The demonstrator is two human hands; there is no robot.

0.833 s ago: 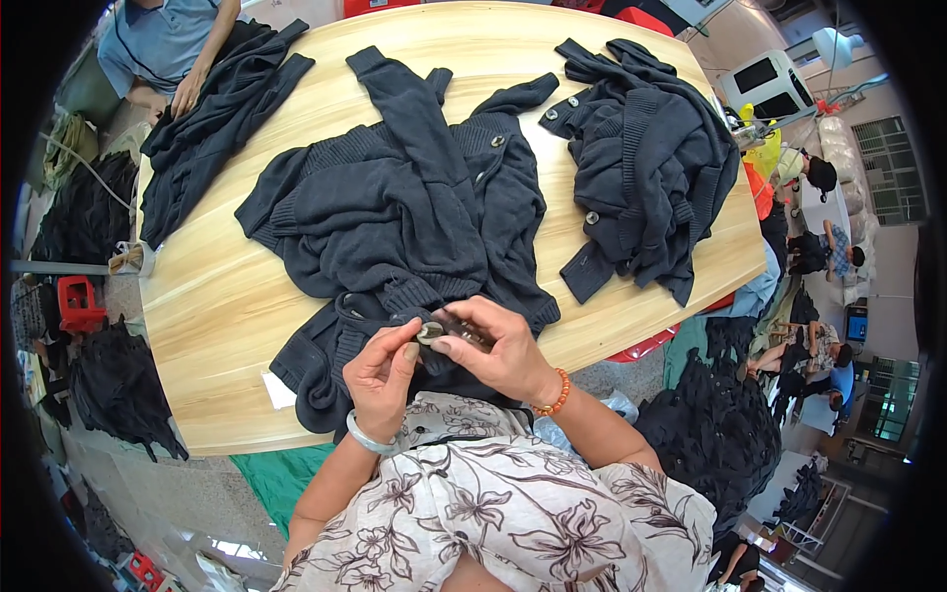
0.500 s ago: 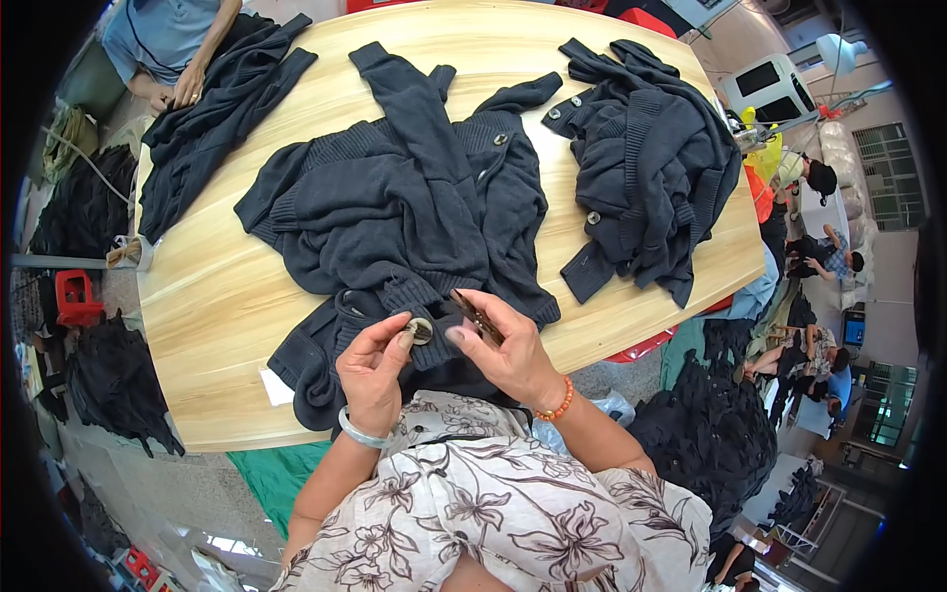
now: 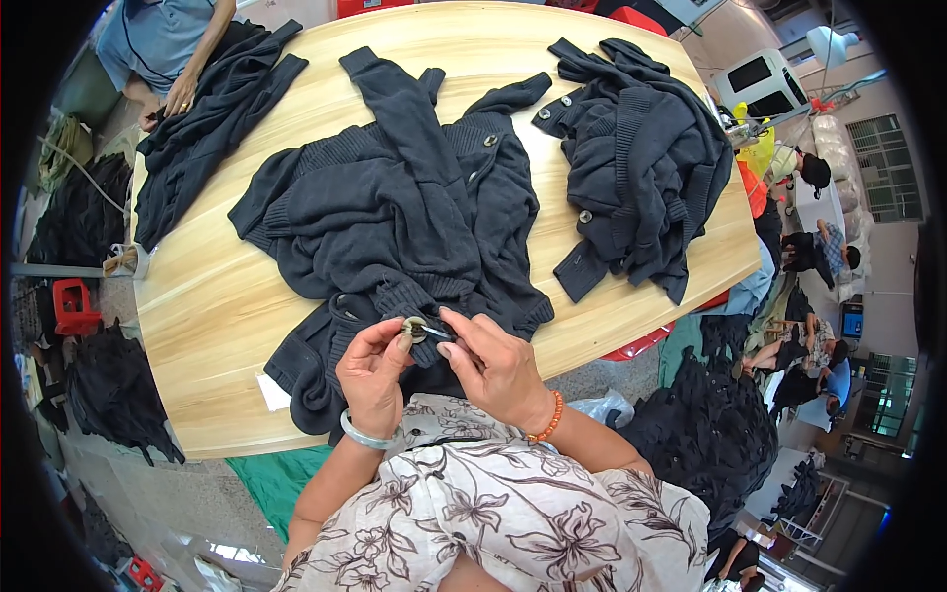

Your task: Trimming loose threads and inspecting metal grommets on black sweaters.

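A dark knitted cardigan [image 3: 395, 212] lies spread on the table, its near ribbed edge gathered under my hands. My left hand [image 3: 372, 367] pinches a large round button [image 3: 413, 330] of that garment between thumb and fingertips. My right hand [image 3: 501, 367] is closed around small thread snips [image 3: 437, 333]; their shiny tip reaches the button's face. Most of the snips is covered by my fingers. A second dark cardigan [image 3: 646, 158] with several pale buttons lies in a heap on the right of the table.
Pale wood-look table [image 3: 212, 365] with a curved edge. At the far left, a person's hand [image 3: 181, 94] rests on another dark garment [image 3: 212, 128]. Piles of dark clothing [image 3: 700, 434] fill the right floor. A red stool [image 3: 75, 306] stands left; a white paper tag [image 3: 273, 392] lies nearby.
My right hand has moved slightly left and turned, bringing the thread snips from beside the button to its face. My left hand keeps its pinch. The other person's hand has shifted on their garment.
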